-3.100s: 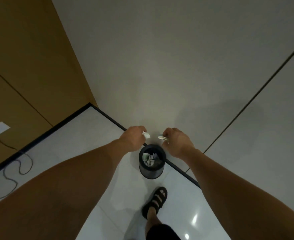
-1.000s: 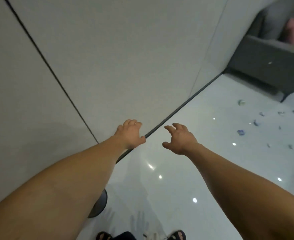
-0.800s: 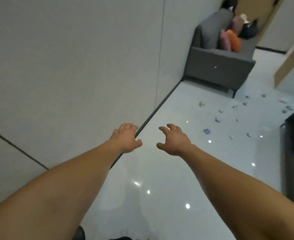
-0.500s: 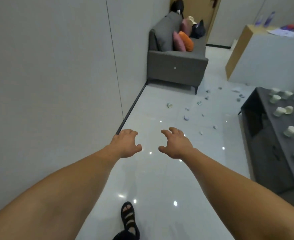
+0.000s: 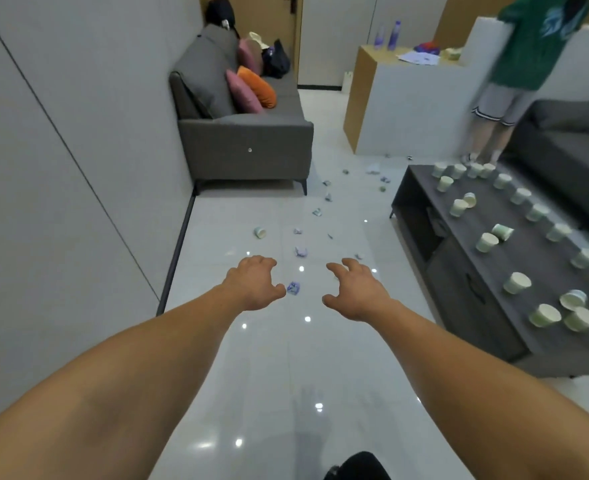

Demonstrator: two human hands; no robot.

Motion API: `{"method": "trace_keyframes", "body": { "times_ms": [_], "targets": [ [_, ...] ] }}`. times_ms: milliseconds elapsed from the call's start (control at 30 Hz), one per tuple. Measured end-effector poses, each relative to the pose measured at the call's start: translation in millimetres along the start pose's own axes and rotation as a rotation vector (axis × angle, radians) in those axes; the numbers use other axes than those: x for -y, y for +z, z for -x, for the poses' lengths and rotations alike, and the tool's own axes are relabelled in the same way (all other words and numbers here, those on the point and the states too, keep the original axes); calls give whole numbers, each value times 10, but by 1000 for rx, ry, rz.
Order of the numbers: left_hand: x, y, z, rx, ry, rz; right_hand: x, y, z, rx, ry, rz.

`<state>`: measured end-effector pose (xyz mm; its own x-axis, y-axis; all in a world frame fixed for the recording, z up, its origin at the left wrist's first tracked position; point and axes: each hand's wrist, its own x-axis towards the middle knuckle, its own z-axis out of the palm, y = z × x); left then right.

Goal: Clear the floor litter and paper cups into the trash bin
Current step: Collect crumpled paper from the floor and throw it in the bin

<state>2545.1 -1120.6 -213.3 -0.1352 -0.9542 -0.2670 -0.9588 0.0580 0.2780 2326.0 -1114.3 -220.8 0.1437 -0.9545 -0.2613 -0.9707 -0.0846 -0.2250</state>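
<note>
Presently both hands were held out ahead of the person, above the floor (image 5: 286,358), and neither carried anything. The left grip (image 5: 253,284) had its fingers loosely curled downward with the thumb out to the side. The right grip (image 5: 355,292) was spread, fingers bent like a claw, palm down.

The nearest item of litter was a crumpled bluish scrap (image 5: 293,287). It lay on the floor ahead of and below the hands, and in the head view it showed in the gap between them, just beside the left thumb and well apart from the right grip. On that evidence the left grip was the nearer. The scrap was balled up, with no marked long axis, so approach angle should matter little. Its material could not be told from this view; it was probably paper.

A second scrap (image 5: 301,251) lay further ahead on the same line, and a fallen paper cup (image 5: 260,232) lay on its side beyond the left grip, towards the wall. More small litter trailed away past the corner of the sofa (image 5: 244,147).

To the right, a low dark bench (image 5: 532,268) carried many paper cups (image 5: 516,283), some upright and some tipped over. The trash bin was not in view.

Assessment: collection was far from complete. The next move called for stooping forward and down to the nearest scrap.
</note>
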Motion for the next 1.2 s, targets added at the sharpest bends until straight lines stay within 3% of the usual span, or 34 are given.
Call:
{"method": "trace_keyframes", "body": {
  "times_ms": [433, 667, 1000, 1200],
  "targets": [
    [-731, -355, -2606, 45, 5, -35, -1247, -687, -2385, 25, 38, -50],
    [-703, -460, -3901, 91, -18, 15, -1526, -907, -3619, 86, 37, -76],
    [-319, -355, -6180, 258, 16, 46, -1723, -607, -5688, 220, 134, -102],
    [-162, 269, -7135, 396, -16, 75, -2084, -104, -6706, 315, 166, -152]
  ]
}}
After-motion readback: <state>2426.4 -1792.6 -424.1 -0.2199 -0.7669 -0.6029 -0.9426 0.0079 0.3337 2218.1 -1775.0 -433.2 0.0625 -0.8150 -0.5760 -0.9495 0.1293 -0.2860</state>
